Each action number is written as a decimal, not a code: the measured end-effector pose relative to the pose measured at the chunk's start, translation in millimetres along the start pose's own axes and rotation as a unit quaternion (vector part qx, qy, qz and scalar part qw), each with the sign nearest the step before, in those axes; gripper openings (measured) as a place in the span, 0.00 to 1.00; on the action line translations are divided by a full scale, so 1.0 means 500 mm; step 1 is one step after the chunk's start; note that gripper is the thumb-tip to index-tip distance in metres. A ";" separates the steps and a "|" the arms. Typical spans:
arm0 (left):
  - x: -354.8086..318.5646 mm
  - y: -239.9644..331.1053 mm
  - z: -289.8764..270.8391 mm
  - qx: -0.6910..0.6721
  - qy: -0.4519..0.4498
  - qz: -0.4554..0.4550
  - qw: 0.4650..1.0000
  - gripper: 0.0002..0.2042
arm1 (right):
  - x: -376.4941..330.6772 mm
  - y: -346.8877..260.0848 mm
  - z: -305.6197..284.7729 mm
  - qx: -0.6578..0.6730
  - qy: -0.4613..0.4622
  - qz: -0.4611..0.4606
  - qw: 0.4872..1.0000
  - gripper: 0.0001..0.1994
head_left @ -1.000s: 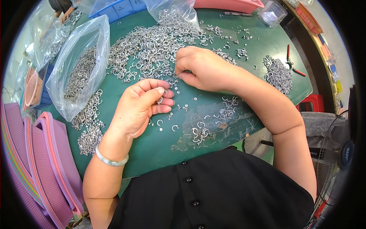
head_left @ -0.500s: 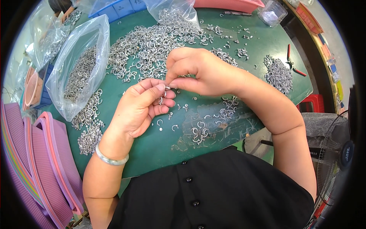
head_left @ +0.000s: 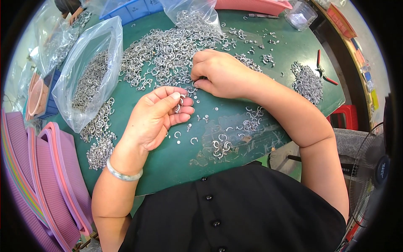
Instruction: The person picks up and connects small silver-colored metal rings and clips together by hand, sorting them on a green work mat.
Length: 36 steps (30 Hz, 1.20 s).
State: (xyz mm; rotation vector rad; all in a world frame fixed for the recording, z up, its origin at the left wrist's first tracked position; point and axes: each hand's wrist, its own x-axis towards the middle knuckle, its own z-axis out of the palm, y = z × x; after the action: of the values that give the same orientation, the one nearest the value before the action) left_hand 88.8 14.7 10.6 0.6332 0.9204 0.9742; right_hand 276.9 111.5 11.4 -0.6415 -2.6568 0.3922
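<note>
My left hand (head_left: 157,111) is turned palm up, its thumb pressed toward the forefinger on a small curved metal piece (head_left: 179,105). The piece hangs over the curled fingers. To the upper right, my right hand (head_left: 220,75) is closed with thumb and forefinger near each other; whatever lies between them is too small or hidden to name. That hand hovers at the lower right edge of a big pile of C-shaped metal pieces (head_left: 163,54). Tiny round metal bits (head_left: 205,117) and a few loose curved pieces (head_left: 193,140) lie on the green table (head_left: 163,172) below the hands.
An open clear plastic bag (head_left: 90,80) of metal pieces stands at the left, with a heap of tiny bits (head_left: 100,153) below it. Red-handled pliers (head_left: 323,71) lie beside another pile (head_left: 307,83). Blue (head_left: 134,10) and pink bins (head_left: 252,4) line the back. A person's hand (head_left: 75,16) shows far left.
My right hand has moved up and right, away from the left hand's fingertips to the pile's edge. The left hand stays in place, still pinching the curved piece.
</note>
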 end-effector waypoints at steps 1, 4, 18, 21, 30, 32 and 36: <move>0.000 0.000 0.000 -0.001 -0.001 -0.001 1.000 0.08 | 0.001 -0.001 0.001 -0.002 0.000 -0.003 1.000 0.04; -0.001 0.003 0.000 -0.003 0.000 -0.001 1.000 0.08 | 0.002 -0.002 0.002 -0.006 -0.006 0.005 1.000 0.04; -0.003 0.015 -0.027 -0.047 0.009 0.024 0.999 0.06 | 0.000 0.001 -0.015 0.024 -0.017 0.013 0.999 0.03; -0.004 0.016 -0.028 -0.042 0.012 0.024 0.999 0.06 | 0.001 0.001 -0.020 0.022 -0.026 0.011 0.999 0.04; -0.007 0.021 -0.026 -0.009 0.034 0.038 0.999 0.05 | 0.005 0.000 0.003 -0.039 -0.003 -0.030 0.999 0.02; -0.008 0.023 -0.025 -0.001 0.033 0.038 0.999 0.05 | 0.006 0.002 0.009 -0.053 0.000 -0.039 0.998 0.02; -0.008 0.024 -0.019 0.026 0.048 0.037 0.998 0.06 | 0.006 0.000 0.009 -0.066 0.012 -0.050 0.997 0.02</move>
State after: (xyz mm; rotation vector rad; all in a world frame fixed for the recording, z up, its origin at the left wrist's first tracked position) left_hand 74.5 17.0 16.8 0.6724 1.0157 1.0564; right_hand 272.6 112.1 8.0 -0.5450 -2.6953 0.1818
